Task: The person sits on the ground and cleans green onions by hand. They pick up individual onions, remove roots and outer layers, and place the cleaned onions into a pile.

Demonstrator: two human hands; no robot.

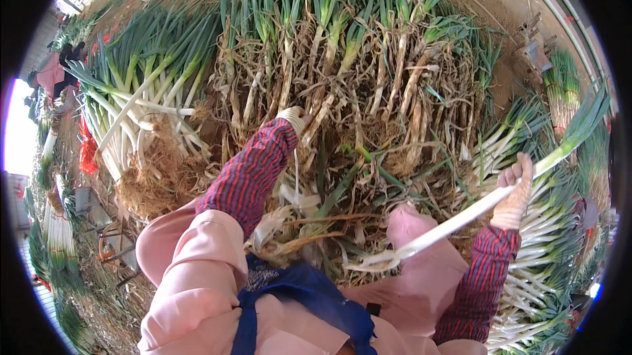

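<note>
My right hand [513, 189] is closed around a peeled Welsh onion [459, 219], a long white shaft with green leaves at the upper right. Its root end slants down to the left, over my right knee. My left hand [297, 115] reaches into a heap of unpeeled Welsh onions [286, 68] with dry brown leaves and soiled stalks. Its fingers are mostly hidden by the wrist and cuff, so whether they grip a stalk cannot be told. A thin pale strip [296, 172] hangs below that hand.
Rooted, whiter onions [148, 108] lie left of the heap. Peeled onions [533, 256] are piled along my right side. Stripped leaves [316, 221] cover the ground before me. A small metal-framed stand [116, 246] is at left, and tied bundles [563, 88] stand far right.
</note>
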